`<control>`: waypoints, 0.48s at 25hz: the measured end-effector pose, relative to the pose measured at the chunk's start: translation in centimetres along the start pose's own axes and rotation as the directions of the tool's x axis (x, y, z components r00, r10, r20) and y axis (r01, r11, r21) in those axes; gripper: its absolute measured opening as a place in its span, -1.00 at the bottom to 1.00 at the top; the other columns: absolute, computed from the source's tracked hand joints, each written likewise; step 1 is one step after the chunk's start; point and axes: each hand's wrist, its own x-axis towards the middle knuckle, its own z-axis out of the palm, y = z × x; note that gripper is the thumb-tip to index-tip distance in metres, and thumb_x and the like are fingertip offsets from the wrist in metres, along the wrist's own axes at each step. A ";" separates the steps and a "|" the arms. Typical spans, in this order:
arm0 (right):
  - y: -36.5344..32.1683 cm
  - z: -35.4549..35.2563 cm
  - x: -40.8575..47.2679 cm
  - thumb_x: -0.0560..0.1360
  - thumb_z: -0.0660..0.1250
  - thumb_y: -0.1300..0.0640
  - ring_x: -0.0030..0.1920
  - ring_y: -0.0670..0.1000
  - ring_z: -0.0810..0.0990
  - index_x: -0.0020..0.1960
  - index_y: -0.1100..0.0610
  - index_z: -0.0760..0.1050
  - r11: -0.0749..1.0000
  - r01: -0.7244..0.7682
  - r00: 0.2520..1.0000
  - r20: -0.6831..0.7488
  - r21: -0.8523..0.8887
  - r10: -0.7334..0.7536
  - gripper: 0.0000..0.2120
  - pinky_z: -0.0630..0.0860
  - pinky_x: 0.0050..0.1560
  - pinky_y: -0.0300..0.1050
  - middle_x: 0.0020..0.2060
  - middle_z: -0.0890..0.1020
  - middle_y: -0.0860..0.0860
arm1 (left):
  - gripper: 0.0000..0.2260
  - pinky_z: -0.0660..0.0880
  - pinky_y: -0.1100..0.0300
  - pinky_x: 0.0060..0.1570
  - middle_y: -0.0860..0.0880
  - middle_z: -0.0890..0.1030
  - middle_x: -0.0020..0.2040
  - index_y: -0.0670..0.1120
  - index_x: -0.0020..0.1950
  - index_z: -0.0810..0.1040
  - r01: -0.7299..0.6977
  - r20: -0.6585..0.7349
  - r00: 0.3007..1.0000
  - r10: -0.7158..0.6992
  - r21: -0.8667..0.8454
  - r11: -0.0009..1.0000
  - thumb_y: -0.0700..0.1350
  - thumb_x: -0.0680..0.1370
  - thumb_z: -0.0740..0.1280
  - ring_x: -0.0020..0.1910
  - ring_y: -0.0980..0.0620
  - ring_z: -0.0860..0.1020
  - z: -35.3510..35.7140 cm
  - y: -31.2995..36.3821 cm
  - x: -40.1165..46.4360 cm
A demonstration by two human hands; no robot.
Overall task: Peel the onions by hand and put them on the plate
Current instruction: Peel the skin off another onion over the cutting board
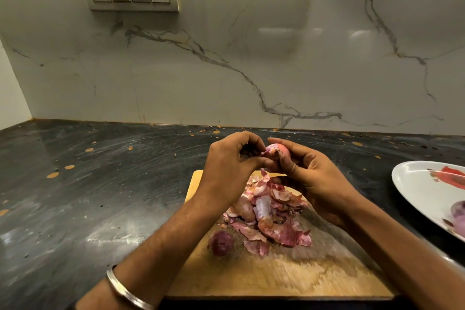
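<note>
Curling round the onion (276, 150), the right hand (312, 178) clamps its grip; left hand (226, 166) pinches its skin.

Wooden board (276, 277), glossy dark stone counter (100, 184), polished marble wall (251, 58), papery skins (274, 214), shiny plate (412, 184).

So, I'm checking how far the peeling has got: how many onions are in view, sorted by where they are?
In the hands, being peeled: 1, the onion held by the right hand while the left hand pinches its skin
On the cutting board: 1, the dark onion
On the plate: 1, the peeled onion, partly cut off by the frame
Total: 3
</note>
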 end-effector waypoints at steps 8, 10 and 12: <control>-0.3 -0.1 0.0 0.53 0.35 0.09 0.04 0.09 0.70 0.33 0.12 0.55 1.000 0.000 1.000 0.018 -0.025 0.000 -0.62 0.64 -0.06 -0.14 0.09 0.70 0.14 | -0.77 0.58 0.34 -0.05 0.06 0.65 -0.06 -0.09 0.04 0.68 -0.038 -0.031 0.999 0.038 -0.008 0.999 -0.21 0.40 0.54 -0.09 0.17 0.62 0.1 0.2 0.0; -0.3 -0.1 0.0 0.52 0.35 0.09 0.06 0.11 0.70 0.34 0.12 0.54 0.999 -0.008 1.000 0.015 -0.046 0.009 -0.61 0.65 -0.04 -0.11 0.09 0.71 0.15 | -0.77 0.58 0.34 -0.04 0.05 0.66 -0.05 -0.09 0.04 0.69 -0.059 -0.029 0.998 0.059 0.024 0.998 -0.22 0.40 0.54 -0.09 0.17 0.62 0.1 0.2 0.1; -0.4 -0.1 -0.1 0.51 0.35 0.08 0.03 0.10 0.70 0.32 0.13 0.55 0.998 -0.017 1.000 0.010 -0.059 0.017 -0.61 0.64 -0.05 -0.11 0.06 0.71 0.15 | -0.78 0.60 0.30 -0.06 0.04 0.67 -0.08 -0.08 0.01 0.69 -0.052 -0.028 0.998 0.053 0.027 0.998 -0.21 0.38 0.55 -0.10 0.17 0.63 0.0 0.2 0.1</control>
